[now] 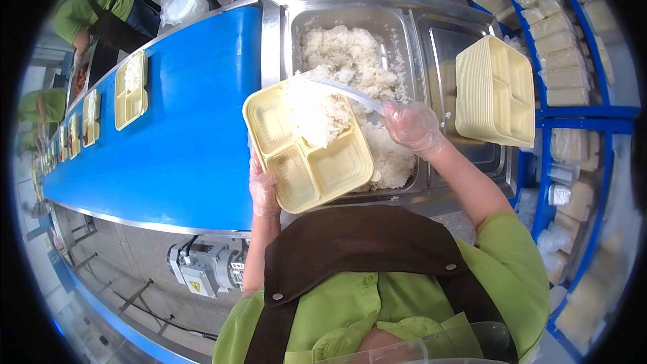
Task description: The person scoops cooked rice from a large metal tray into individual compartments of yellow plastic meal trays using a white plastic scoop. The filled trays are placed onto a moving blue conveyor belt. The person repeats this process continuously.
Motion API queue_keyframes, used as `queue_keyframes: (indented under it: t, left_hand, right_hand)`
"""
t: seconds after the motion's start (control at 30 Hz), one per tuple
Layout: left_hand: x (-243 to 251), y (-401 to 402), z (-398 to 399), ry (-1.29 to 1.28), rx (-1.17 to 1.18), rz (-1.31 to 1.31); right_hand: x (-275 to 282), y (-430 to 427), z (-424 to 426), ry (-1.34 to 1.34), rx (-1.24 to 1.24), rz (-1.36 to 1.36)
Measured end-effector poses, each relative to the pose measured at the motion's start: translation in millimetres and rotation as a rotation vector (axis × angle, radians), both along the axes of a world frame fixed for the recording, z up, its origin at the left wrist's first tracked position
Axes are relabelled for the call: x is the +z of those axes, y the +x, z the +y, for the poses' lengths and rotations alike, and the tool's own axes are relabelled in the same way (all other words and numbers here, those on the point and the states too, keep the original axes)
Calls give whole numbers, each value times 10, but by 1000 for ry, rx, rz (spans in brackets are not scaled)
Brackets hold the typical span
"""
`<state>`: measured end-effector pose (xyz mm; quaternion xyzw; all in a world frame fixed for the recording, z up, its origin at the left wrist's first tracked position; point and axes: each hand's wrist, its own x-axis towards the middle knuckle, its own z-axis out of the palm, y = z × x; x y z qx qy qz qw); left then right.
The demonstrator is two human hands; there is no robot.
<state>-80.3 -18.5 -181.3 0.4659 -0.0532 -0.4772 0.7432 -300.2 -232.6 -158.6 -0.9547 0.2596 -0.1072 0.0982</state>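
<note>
My left hand (264, 189), in a clear plastic glove, grips the near left edge of a pale yellow compartment tray (341, 162). Cooked white rice (323, 119) fills its far right compartment; the other compartments hold nothing. My right hand (412, 126), also gloved, is closed on the handle of a whitish plastic rice paddle (349, 92), whose blade end is hidden at the rice. Behind and below the tray, a steel pan (349, 12) holds a large heap of rice (343, 50).
A blue conveyor belt (197, 111) at the left carries a tray with rice (130, 90) and several more trays farther along. Stacked empty trays (493, 91) stand on the steel counter at the right. Blue shelving (581, 111) lies beyond. Co-workers (96, 10) stand beside the belt at upper left.
</note>
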Motion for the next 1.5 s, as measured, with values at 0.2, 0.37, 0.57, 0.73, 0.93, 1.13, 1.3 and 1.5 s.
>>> queue_keyframes:
  t: [0.2, 0.37, 0.57, 0.73, 0.93, 1.13, 1.3, 1.5]
  left_hand:
    - [41, 29, 16, 54, -61, 7]
    - [-8, 35, -15, 121, -66, -23]
    - [130, 2, -87, 129, -100, -29]
    - [165, -11, -71, 123, -63, -39]
    - [-153, 81, 78, 240, 28, -53]
    - [-165, 66, -35, 142, 69, -5]
    - [-234, 149, -1, 119, 119, 77]
    - [-255, 322, -26, 74, 196, 54]
  right_hand:
    - [-73, 55, -167, -41, -3, 35]
    - [117, 217, 47, 12, 102, 41]
    - [-33, 185, 20, -48, 157, -3]
    - [-128, 18, 128, -18, 34, 0]
    - [-49, -133, 122, 284, -249, 135]
    - [-244, 193, 479, 259, -237, 159]
    - [-200, 182, 559, 364, -220, 8]
    - [-126, 233, 439, 366, -274, -92]
